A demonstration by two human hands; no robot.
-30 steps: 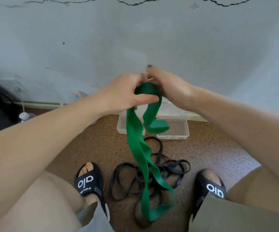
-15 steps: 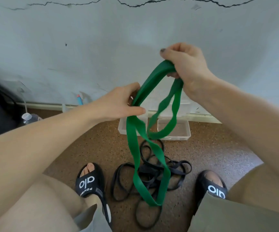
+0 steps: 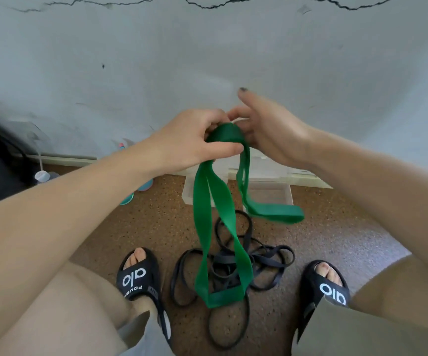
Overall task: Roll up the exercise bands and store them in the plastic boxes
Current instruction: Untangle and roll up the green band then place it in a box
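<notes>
A wide green exercise band hangs in front of me in two loops, one long and reaching down between my feet, one shorter and swinging to the right. My left hand grips the folded top of the band, thumb pressed across it. My right hand is against the same fold from the right, its forefinger raised; how its other fingers hold the band is hidden. A tangle of thin black bands lies on the floor. Two clear plastic boxes stand side by side by the wall, partly behind the green band.
I sit facing a cracked grey wall with a white skirting. My feet in black slides flank the black bands on the speckled brown floor. A bottle and a teal object stand at the left.
My right hand has come down from its raised position and met my left hand at the band's top. The band is now doubled into two hanging loops.
</notes>
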